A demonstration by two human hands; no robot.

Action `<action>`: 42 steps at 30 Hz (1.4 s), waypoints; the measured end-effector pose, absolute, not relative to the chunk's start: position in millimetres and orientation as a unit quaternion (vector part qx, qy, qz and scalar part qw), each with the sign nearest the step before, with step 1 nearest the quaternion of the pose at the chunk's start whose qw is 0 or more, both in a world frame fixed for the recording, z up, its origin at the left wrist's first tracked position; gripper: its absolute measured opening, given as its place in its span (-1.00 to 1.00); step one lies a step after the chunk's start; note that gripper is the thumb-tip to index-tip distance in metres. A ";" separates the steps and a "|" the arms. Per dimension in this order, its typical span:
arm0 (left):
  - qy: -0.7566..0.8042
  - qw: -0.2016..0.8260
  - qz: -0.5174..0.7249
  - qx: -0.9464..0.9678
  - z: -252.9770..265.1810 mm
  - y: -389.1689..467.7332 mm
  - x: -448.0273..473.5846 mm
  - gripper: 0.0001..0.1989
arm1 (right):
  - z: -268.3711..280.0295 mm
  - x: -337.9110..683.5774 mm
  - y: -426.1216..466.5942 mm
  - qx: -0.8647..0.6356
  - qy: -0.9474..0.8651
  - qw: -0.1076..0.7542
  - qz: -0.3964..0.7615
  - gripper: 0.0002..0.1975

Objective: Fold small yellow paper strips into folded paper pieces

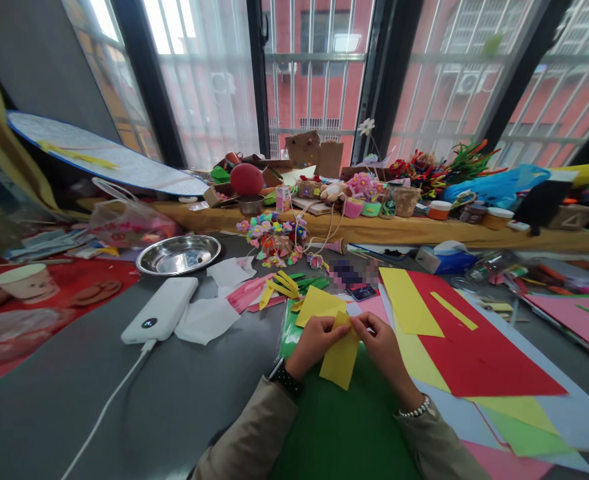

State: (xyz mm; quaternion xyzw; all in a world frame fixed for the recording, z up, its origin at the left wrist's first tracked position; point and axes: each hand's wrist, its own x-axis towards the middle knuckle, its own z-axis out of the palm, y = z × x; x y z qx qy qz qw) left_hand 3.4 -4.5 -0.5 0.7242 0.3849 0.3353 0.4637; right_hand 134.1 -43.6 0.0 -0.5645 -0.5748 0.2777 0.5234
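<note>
The left hand [317, 339] grips the rectangular yellow paper [340, 363] near its upper left edge, thumb and fingers closed on it. The right hand [378, 339] pinches the same piece at the upper right corner—fingertips close together, narrow grip. The piece slants, lower end toward the wearer, above the green sheet [349, 433]. A second yellow paper [319, 302] lies just beyond the left hand. Beyond it: green paper strips [313, 282], folded yellow strips [285, 285] and pink paper [247, 292]. Right side—red paper [484, 350], partly overlapped by a yellow sheet [410, 303]. Left side: white power bank [163, 308], white cable [107, 403] attached.
</note>
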 end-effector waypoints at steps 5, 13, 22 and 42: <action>0.386 0.461 0.325 0.730 0.9 -3.5 2.4 -0.63 | 2.2 139.4 -42.6 -0.571 -0.643 0.477 0.183 -0.75; 0.391 0.432 0.324 0.746 -2.3 -1.6 1.5 -0.61 | 1.7 144.4 -40.9 -0.569 -0.702 0.400 0.151 -0.71; 0.393 0.407 0.326 0.758 -2.3 -0.9 1.6 -0.61 | 3.2 142.9 -42.4 -0.565 -0.726 0.355 0.167 -0.72; 0.424 0.395 0.370 0.726 -2.9 2.7 -1.2 -0.63 | 3.0 142.6 -41.6 -0.540 -0.697 0.407 0.236 -0.76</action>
